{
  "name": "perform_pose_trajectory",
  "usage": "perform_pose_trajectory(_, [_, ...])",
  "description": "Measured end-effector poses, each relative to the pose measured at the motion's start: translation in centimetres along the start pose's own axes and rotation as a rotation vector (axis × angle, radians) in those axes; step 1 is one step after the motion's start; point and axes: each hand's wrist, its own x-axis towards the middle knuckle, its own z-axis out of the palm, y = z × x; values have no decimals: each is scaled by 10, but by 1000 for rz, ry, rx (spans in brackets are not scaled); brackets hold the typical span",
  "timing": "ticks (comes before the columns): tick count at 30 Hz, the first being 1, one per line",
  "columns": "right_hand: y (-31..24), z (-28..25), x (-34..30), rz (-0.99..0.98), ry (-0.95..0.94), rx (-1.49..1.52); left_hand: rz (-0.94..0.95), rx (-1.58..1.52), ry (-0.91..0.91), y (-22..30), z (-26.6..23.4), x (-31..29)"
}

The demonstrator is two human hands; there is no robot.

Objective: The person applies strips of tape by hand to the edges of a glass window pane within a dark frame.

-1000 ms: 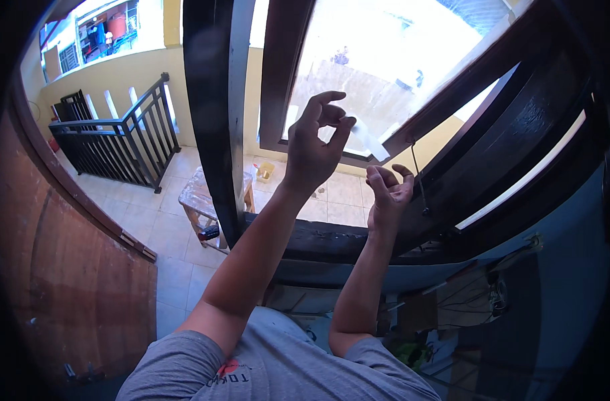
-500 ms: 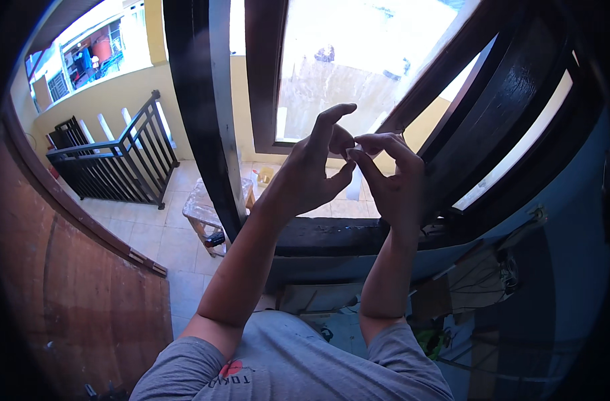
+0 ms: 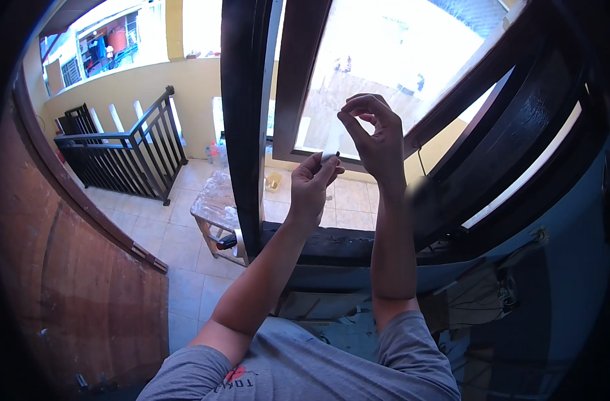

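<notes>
Both of my hands are raised before the open window. My left hand [image 3: 311, 180], the lower one, pinches a small white piece [image 3: 329, 156] between thumb and fingers; a dark spot shows at its edge. Up and to the right, my right hand [image 3: 377, 130] curls with thumb tip and fingertips together. A faint pale streak rises from the white piece toward that pinch, but the bright glass hides whether it is a strip. Behind both hands is the dark-framed window sash [image 3: 295, 87]. The hands are apart and I see neither touching the frame.
A dark post [image 3: 245, 120] stands left of my hands, above a dark sill [image 3: 318, 244]. Outside are a paint-marked wooden stool [image 3: 214, 200], a black metal railing [image 3: 117, 160], bottles [image 3: 214, 152] and a yellowish container [image 3: 273, 180]. A wooden door [image 3: 97, 287] is at lower left.
My hands were together at the small white piece and have parted. The left has gone down with it; the right has moved up and slightly left. The view has shifted, showing more of the stool.
</notes>
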Motion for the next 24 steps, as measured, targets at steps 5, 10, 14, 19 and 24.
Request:
perform_pose_trajectory(5, [25,15,23,14,-70,26,-95,-285,133,-12,-6,26])
perform_pose_trajectory(10, [36,22,37,-30,-53,-59,-125,-381,269,-16,-11,56])
perform_pose_trajectory(14, [44,31,41,-63,-60,-92,-111,-409,344,-24,-12,75])
perform_pose_trajectory(19, [52,33,40,-89,-71,-286,-128,-521,413,-41,-11,95])
perform_pose_trajectory(24, [51,49,35,-200,-36,-472,-112,-496,498,-42,-23,113])
